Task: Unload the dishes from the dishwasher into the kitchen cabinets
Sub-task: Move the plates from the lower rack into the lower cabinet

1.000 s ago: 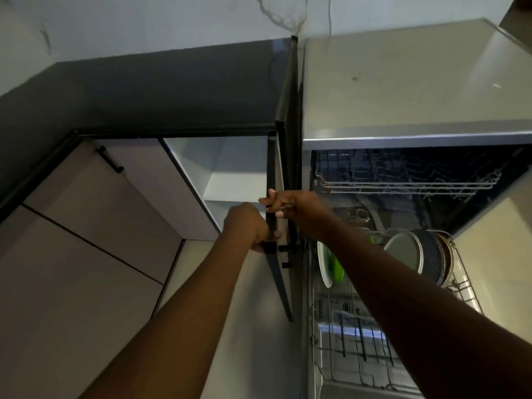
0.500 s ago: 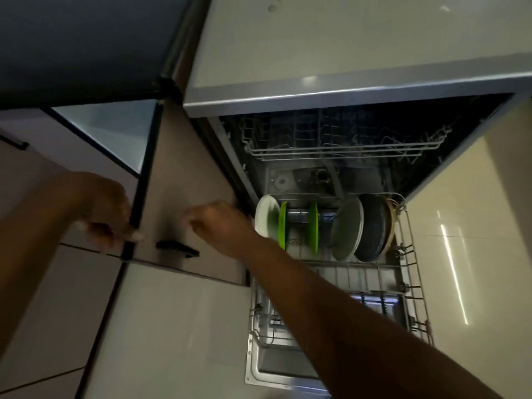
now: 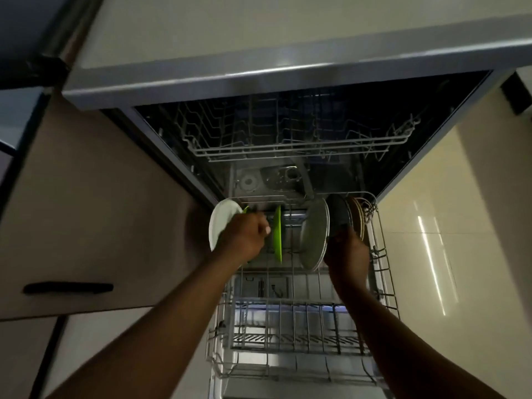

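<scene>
Fingers of the left hand curl at the green plate just beside the white plate, though whether they pinch a rim I cannot tell. Both plates stand upright in the pulled-out lower rack of the dishwasher. Reaching behind the grey plate, the right hand touches the dark plate; its fingers are hidden.

Our left hand covers most of a green plate at its twelve o'clock. Our right hand hides the dark plate's lower edge; we cannot tell its grip. Both forearms run off the bottom edge.
</scene>
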Tool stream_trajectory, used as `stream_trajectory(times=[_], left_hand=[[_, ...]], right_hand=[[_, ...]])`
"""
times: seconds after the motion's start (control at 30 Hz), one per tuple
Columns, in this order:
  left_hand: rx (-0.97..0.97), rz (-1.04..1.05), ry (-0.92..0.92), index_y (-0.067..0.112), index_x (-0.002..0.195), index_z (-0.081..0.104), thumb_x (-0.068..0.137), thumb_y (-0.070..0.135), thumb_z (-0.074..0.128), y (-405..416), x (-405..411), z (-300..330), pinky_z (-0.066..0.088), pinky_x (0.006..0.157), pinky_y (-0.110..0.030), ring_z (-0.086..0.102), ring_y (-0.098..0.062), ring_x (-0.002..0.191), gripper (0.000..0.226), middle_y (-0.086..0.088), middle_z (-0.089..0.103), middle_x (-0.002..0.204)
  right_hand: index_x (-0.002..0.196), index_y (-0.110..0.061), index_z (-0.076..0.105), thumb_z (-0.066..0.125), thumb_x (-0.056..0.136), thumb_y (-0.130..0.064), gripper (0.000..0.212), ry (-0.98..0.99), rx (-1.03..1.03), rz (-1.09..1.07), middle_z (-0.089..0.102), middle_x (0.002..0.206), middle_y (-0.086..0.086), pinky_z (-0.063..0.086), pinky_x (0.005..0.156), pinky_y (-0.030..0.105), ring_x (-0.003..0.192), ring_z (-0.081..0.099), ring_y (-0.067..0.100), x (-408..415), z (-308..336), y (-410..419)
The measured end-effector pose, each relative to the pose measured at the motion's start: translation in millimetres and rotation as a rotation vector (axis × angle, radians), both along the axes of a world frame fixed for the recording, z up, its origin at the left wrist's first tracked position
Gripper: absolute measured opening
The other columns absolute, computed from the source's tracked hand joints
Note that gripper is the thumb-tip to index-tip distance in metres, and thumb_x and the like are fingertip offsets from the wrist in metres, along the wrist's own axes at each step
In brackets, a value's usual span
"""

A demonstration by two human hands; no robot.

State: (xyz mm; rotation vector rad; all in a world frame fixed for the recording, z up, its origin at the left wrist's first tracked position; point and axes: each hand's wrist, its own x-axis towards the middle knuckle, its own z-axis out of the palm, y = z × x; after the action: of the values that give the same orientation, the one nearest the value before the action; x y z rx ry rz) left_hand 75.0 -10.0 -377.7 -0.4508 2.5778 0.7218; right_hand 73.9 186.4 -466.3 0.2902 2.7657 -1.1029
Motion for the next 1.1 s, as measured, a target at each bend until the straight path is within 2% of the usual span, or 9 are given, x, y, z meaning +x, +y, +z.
stream_trajectory(times=[0.17, 0.33, 0.43, 0.57, 0.7, 0.77, 0.87, 0.97, 1.1], left_hand=[[0.143, 0.048, -0.085, 0.018, 0.09, 0.066, 0.093, 0.019, 0.054, 16.5, 22.2, -63.3, 0.049, 0.08, -0.027, 0.066, -0.024, 0.093, 0.012, -0.007, 0.071, 0.099], [0.198, 0.042, -0.156, 0.012, 0.094, 0.066, 0.095, 0.025, 0.054, 10.5, 52.3, -108.7, 0.037, 0.066, -0.021, 0.06, -0.015, 0.081, 0.018, -0.001, 0.063, 0.084], [0.237, 0.083, -0.206, 0.012, 0.094, 0.065, 0.095, 0.028, 0.052, 2.6, 66.9, -132.0, 0.048, 0.075, -0.029, 0.066, -0.022, 0.084, 0.021, -0.007, 0.069, 0.089], [0.32, 0.183, -0.194, 0.016, 0.096, 0.065, 0.091, 0.045, 0.047, -2.9, 79.1, -145.3, 0.055, 0.082, -0.039, 0.069, -0.024, 0.085, 0.035, -0.011, 0.071, 0.093], [0.584, 0.576, -0.081, 0.019, 0.095, 0.065, 0.088, 0.059, 0.05, -0.2, 74.7, -147.9, 0.048, 0.064, -0.029, 0.064, -0.013, 0.07, 0.043, -0.012, 0.069, 0.086], [0.666, 0.747, -0.03, 0.015, 0.101, 0.064, 0.097, 0.047, 0.043, 2.7, 63.4, -141.4, 0.051, 0.069, -0.03, 0.065, -0.016, 0.08, 0.038, -0.006, 0.071, 0.096], [0.987, 0.858, -0.043, 0.017, 0.107, 0.065, 0.087, 0.067, 0.03, 3.5, 47.9, -126.4, 0.055, 0.083, -0.043, 0.069, -0.024, 0.095, 0.064, -0.007, 0.073, 0.103], [1.279, 0.986, 0.076, 0.026, 0.12, 0.062, 0.083, 0.064, 0.036, 7.9, 39.1, -115.6, 0.054, 0.086, -0.045, 0.066, -0.024, 0.108, 0.059, -0.005, 0.07, 0.116], [1.164, 1.123, 0.266, 0.024, 0.133, 0.052, 0.094, 0.044, 0.046, 3.3, 46.1, -123.4, 0.057, 0.07, -0.039, 0.061, -0.029, 0.111, 0.044, -0.006, 0.065, 0.124]], right_hand=[[0.12, -0.004, 0.055, 0.062, 0.09, -0.013, 0.033, -0.196, -0.048, -0.122, 0.065, 0.108, 0.014, 0.037, 0.062, 0.022, 0.086, 0.057, 0.021, -16.6, -37.5, 18.2], [0.12, -0.005, 0.051, 0.063, 0.09, -0.027, 0.039, -0.249, -0.06, -0.083, 0.066, 0.107, 0.016, 0.042, 0.065, 0.024, 0.084, 0.061, 0.022, -23.0, -70.7, -1.2], [0.122, -0.002, 0.05, 0.058, 0.094, -0.02, 0.034, -0.249, -0.058, -0.059, 0.064, 0.113, 0.018, 0.043, 0.068, 0.026, 0.097, 0.063, 0.029, -29.7, -82.0, -13.2], [0.119, -0.003, 0.05, 0.044, 0.098, -0.01, 0.023, -0.119, 0.059, -0.109, 0.066, 0.1, 0.019, 0.052, 0.061, 0.032, 0.075, 0.061, 0.023, -33.5, -70.9, -20.5], [0.119, -0.004, 0.048, 0.034, 0.098, -0.018, 0.028, 0.162, 0.16, -0.173, 0.062, 0.086, 0.014, 0.025, 0.045, 0.017, 0.064, 0.054, 0.026, -29.4, -12.8, -2.8], [0.112, -0.009, 0.051, 0.036, 0.101, -0.019, 0.022, 0.158, 0.015, -0.211, 0.059, 0.083, 0.008, 0.027, 0.047, 0.02, 0.064, 0.051, 0.026, -29.9, 9.9, 15.3], [0.104, -0.019, 0.058, 0.04, 0.101, -0.028, 0.02, 0.007, -0.371, -0.202, 0.064, 0.093, 0.003, 0.05, 0.064, 0.033, 0.082, 0.059, 0.024, -28.6, 9.6, 28.2], [0.092, -0.027, 0.058, 0.042, 0.1, -0.028, 0.018, -0.25, -0.687, -0.203, 0.063, 0.103, 0.004, 0.054, 0.075, 0.041, 0.094, 0.06, 0.022, -22.0, 6.1, 19.8], [0.105, -0.02, 0.061, 0.04, 0.099, -0.034, 0.026, -0.317, -0.721, -0.092, 0.064, 0.101, 0.002, 0.051, 0.07, 0.032, 0.092, 0.061, 0.02, -21.1, -6.7, 16.5]])
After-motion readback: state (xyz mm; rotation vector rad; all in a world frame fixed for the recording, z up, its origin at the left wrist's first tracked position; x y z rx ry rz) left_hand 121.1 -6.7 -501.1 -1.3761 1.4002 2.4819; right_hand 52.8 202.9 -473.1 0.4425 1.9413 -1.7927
